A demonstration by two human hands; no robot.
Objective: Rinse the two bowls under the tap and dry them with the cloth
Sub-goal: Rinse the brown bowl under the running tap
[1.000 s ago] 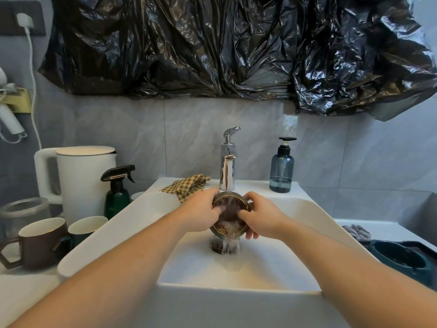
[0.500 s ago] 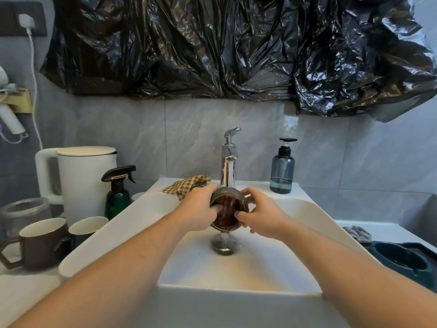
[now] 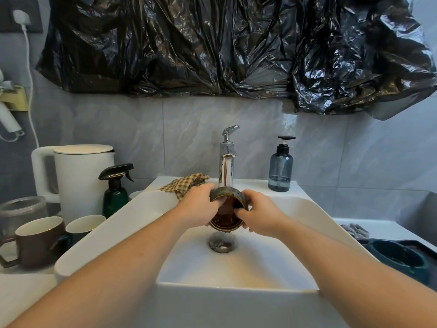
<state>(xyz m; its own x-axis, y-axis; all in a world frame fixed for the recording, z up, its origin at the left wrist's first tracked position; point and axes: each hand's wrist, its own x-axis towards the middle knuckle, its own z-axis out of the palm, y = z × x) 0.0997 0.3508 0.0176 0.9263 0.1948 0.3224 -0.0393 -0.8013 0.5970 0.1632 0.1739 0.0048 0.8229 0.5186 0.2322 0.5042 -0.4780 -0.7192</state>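
Both hands, left hand (image 3: 198, 206) and right hand (image 3: 259, 214), had fingers curled round the brown glazed ceramic bowl (image 3: 226, 210), mid-frame under the chrome tap (image 3: 227, 162), over the white sink (image 3: 236, 263); checked cloth (image 3: 186, 184) just left.

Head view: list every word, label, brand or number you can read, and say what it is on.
None can be read.
Blue-grey pump soap bottle: no label shows.
Dark green spray bottle: no label shows.
White electric kettle: plain.
Brown ceramic mug: plain.
Brown glazed bowl held under the tap: no markings.
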